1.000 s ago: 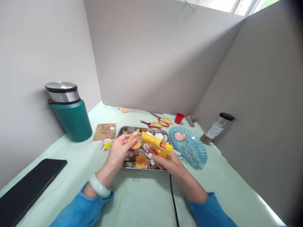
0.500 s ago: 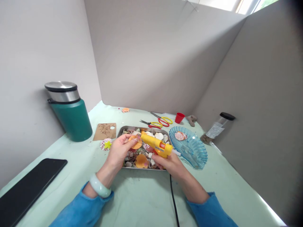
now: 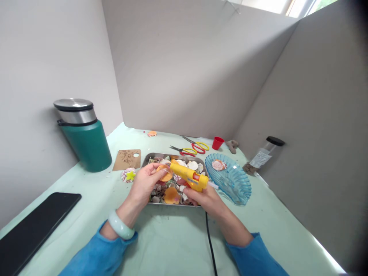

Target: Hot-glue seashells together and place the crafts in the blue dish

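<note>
Between the thumb and fingers of my left hand (image 3: 145,180) is an orange seashell (image 3: 165,174), held above the metal tray (image 3: 172,205). My right hand (image 3: 202,196) is wrapped round the handle of a yellow hot glue gun (image 3: 186,174), whose nozzle points left at the shell's upper edge. Whether the nozzle touches the shell I cannot tell. A clear glue stick (image 3: 213,185) pokes out of the gun's back end. Under both hands the tray holds many mixed shells, among them another orange shell (image 3: 171,196) near its front.
Scissors (image 3: 184,150) and a red cup (image 3: 217,143) lie behind the tray. Right of it sits a blue shell-shaped dish (image 3: 234,182). To the left are a cardboard piece (image 3: 126,160), a green bottle (image 3: 86,142) and a phone (image 3: 40,230). A black cord (image 3: 211,243) runs toward me.
The glue gun has shifted very slightly left, closer to the orange shell. Both hands keep their hold, and the rest looks the same.
</note>
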`<state>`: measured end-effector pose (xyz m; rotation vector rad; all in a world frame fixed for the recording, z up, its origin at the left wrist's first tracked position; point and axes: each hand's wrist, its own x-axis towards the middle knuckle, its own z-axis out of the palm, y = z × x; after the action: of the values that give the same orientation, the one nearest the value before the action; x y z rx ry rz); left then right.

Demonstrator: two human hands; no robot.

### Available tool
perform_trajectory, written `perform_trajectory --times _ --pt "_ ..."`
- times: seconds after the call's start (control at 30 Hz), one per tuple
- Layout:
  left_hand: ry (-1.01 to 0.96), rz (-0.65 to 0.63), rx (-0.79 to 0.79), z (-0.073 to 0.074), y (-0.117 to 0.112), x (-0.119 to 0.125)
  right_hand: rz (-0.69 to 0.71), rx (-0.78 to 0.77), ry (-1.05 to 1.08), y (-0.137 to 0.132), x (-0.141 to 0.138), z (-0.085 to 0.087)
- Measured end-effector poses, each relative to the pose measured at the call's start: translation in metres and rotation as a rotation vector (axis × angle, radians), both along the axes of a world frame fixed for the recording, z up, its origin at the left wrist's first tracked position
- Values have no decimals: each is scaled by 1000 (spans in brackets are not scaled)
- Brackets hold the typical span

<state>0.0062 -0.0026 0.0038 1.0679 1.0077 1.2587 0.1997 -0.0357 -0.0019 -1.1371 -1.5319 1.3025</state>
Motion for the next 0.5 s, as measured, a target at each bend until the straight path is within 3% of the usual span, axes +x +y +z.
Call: perform_trajectory --times 0.5 --pt "-16 10 -3 -2 1 0 -32 36 -31 -1 -1 2"
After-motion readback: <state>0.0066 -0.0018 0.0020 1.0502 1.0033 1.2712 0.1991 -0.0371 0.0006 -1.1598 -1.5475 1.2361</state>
